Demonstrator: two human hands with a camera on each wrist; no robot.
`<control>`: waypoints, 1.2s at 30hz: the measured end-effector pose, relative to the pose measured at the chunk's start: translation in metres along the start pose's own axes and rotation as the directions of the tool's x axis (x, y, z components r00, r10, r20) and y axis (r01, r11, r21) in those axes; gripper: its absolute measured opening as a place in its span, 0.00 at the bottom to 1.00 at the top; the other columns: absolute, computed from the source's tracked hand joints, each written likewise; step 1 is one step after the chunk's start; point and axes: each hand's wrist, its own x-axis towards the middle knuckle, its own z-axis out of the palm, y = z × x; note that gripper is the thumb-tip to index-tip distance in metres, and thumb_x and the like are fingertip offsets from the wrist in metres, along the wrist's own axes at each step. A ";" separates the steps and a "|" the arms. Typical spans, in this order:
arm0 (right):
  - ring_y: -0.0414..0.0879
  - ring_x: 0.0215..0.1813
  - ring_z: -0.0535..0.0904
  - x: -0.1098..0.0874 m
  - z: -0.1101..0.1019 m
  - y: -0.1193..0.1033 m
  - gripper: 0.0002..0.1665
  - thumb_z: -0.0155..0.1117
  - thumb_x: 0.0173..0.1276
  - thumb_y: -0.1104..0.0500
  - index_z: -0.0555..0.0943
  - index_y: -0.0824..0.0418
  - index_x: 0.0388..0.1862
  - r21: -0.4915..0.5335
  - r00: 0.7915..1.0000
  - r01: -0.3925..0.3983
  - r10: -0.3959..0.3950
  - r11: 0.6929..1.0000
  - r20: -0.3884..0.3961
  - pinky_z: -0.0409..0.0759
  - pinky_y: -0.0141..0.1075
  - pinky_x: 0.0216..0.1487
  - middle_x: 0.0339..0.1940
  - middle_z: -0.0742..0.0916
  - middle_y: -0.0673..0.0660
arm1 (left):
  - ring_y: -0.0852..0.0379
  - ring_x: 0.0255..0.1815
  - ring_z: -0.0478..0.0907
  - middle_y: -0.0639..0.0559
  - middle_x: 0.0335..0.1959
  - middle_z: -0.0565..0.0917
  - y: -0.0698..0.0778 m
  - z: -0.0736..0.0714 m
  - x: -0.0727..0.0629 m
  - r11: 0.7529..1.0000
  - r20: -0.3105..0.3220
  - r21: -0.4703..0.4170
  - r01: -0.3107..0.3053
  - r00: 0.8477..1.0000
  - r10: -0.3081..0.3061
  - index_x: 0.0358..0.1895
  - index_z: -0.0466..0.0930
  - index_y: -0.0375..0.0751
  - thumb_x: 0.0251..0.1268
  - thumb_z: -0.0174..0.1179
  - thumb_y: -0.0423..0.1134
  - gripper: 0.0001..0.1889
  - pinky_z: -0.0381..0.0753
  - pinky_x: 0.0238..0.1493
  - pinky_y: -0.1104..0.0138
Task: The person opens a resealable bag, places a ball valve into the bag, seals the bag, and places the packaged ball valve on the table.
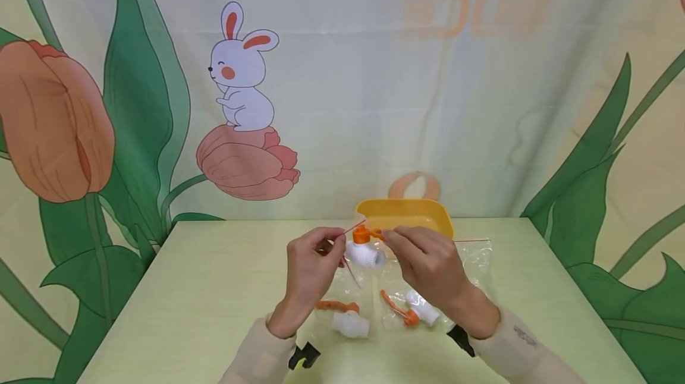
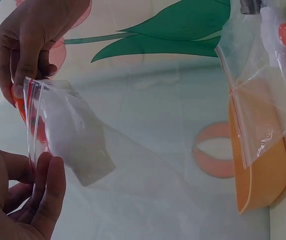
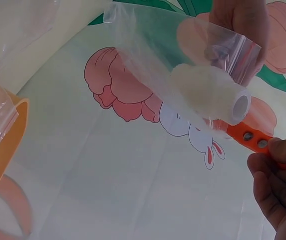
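Observation:
A white ball valve (image 1: 365,254) with an orange lever handle (image 3: 251,137) is held up above the table between the two hands. My left hand (image 1: 314,265) pinches the red-lined mouth of a clear zip bag (image 2: 90,130). Thumb and fingers of my right hand (image 1: 428,259) grip the end of the lever, which sticks out past the bag's mouth. In the left wrist view the white valve body shows through the clear plastic. The right wrist view has its round open end (image 3: 240,107) facing the right hand, with the bag around and behind the body.
Below the hands lie two more white valves with orange levers, one on the left (image 1: 350,324) and one on the right (image 1: 423,308), each in a clear bag. A yellow tray (image 1: 449,220) stands at the table's back edge, with a clear bag (image 1: 480,256) near its right side.

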 end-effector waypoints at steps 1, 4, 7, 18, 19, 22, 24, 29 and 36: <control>0.48 0.28 0.84 0.000 0.001 -0.001 0.12 0.59 0.74 0.58 0.87 0.63 0.37 -0.001 1.000 -0.002 0.002 1.000 0.005 0.86 0.39 0.32 0.29 0.88 0.55 | 0.58 0.15 0.78 0.47 0.23 0.86 0.000 0.000 -0.001 1.000 0.004 -0.003 -0.009 1.000 0.009 0.34 0.88 0.38 0.59 0.65 0.26 0.05 0.82 0.20 0.71; 0.48 0.28 0.85 -0.002 0.005 -0.002 0.14 0.57 0.75 0.57 0.87 0.62 0.37 -0.011 1.000 -0.009 0.009 1.000 0.028 0.86 0.39 0.33 0.29 0.88 0.55 | 0.60 0.15 0.78 0.48 0.25 0.86 0.001 0.002 -0.002 1.000 0.017 -0.002 -0.022 1.000 0.022 0.35 0.88 0.38 0.60 0.65 0.28 0.04 0.82 0.20 0.71; 0.47 0.29 0.85 -0.003 0.008 -0.003 0.14 0.57 0.75 0.57 0.87 0.62 0.37 -0.015 0.998 -0.015 0.016 1.000 0.055 0.86 0.38 0.32 0.29 0.88 0.54 | 0.61 0.16 0.78 0.48 0.26 0.87 0.003 0.003 -0.003 1.000 0.028 0.007 -0.024 0.999 0.024 0.36 0.88 0.39 0.61 0.65 0.29 0.04 0.82 0.21 0.71; 0.46 0.32 0.87 -0.007 0.020 -0.007 0.08 0.73 0.58 0.65 0.87 0.60 0.38 -0.015 0.973 -0.083 0.084 0.996 0.214 0.86 0.35 0.34 0.32 0.89 0.53 | 0.50 0.16 0.79 0.40 0.25 0.87 0.024 0.003 -0.006 1.000 0.044 0.002 0.002 0.999 -0.003 0.36 0.86 0.30 0.60 0.64 0.24 0.04 0.81 0.21 0.73; 0.46 0.32 0.87 -0.006 0.021 -0.008 0.11 0.75 0.55 0.67 0.86 0.60 0.38 -0.022 0.969 -0.092 0.094 0.996 0.230 0.86 0.35 0.34 0.32 0.89 0.53 | 0.49 0.16 0.79 0.39 0.25 0.86 0.028 0.003 -0.006 1.000 0.044 -0.003 -0.002 0.999 0.002 0.36 0.86 0.28 0.59 0.63 0.23 0.04 0.81 0.21 0.72; 0.44 0.31 0.86 -0.004 0.025 -0.010 0.12 0.75 0.54 0.68 0.86 0.58 0.37 -0.052 0.953 -0.114 0.124 0.992 0.278 0.85 0.33 0.32 0.31 0.89 0.52 | 0.47 0.16 0.79 0.36 0.26 0.86 0.037 0.002 -0.007 1.000 0.053 -0.017 -0.001 0.999 0.002 0.35 0.85 0.26 0.59 0.62 0.22 0.04 0.81 0.21 0.73; 0.44 0.31 0.86 -0.003 0.028 -0.012 0.11 0.75 0.55 0.67 0.85 0.57 0.37 -0.079 0.937 -0.130 0.149 0.988 0.316 0.84 0.32 0.30 0.31 0.89 0.51 | 0.46 0.17 0.79 0.36 0.26 0.86 0.037 0.003 -0.008 1.000 0.062 -0.020 0.015 0.998 -0.014 0.36 0.85 0.27 0.60 0.62 0.22 0.04 0.81 0.22 0.74; 0.42 0.28 0.85 -0.002 0.033 -0.013 0.08 0.75 0.57 0.62 0.85 0.56 0.35 -0.143 0.901 -0.143 0.189 0.979 0.390 0.81 0.29 0.26 0.29 0.89 0.49 | 0.48 0.17 0.80 0.40 0.27 0.86 0.020 0.009 -0.010 0.999 0.065 -0.021 0.037 0.997 -0.036 0.37 0.86 0.31 0.60 0.65 0.25 0.04 0.81 0.23 0.74; 0.40 0.18 0.75 0.000 0.040 -0.013 0.05 0.73 0.60 0.59 0.84 0.53 0.28 -0.215 0.851 -0.128 0.219 0.968 0.478 0.69 0.28 0.18 0.22 0.85 0.46 | 0.57 0.18 0.80 0.45 0.28 0.87 0.010 0.009 -0.010 1.000 0.062 -0.027 -0.003 0.998 0.004 0.38 0.87 0.38 0.62 0.65 0.29 0.04 0.83 0.23 0.72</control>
